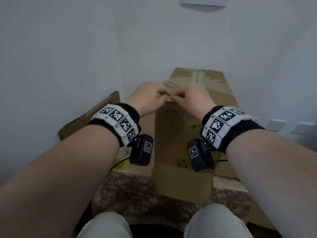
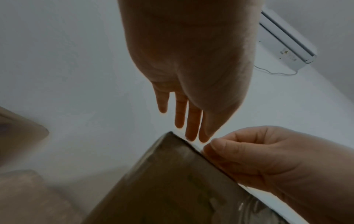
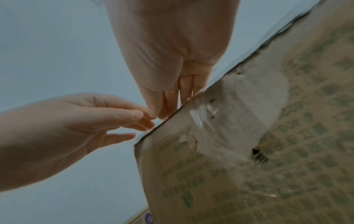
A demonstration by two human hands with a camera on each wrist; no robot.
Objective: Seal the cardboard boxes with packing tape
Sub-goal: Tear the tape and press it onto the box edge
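A tall brown cardboard box stands in front of me against the wall, with clear tape along its top seam. My left hand and right hand meet at the near top edge of the box, thumbs and fingertips pinched together on a strip of clear tape there. In the right wrist view the glossy tape is wrinkled over the box's printed front face, right below my right hand, and my left hand pinches beside it. The tape roll is out of sight.
A loose bottom flap of the box hangs open toward my knees. The box rests on a patterned surface. Another cardboard piece leans at the left. A white wall stands close behind, with sockets at the right.
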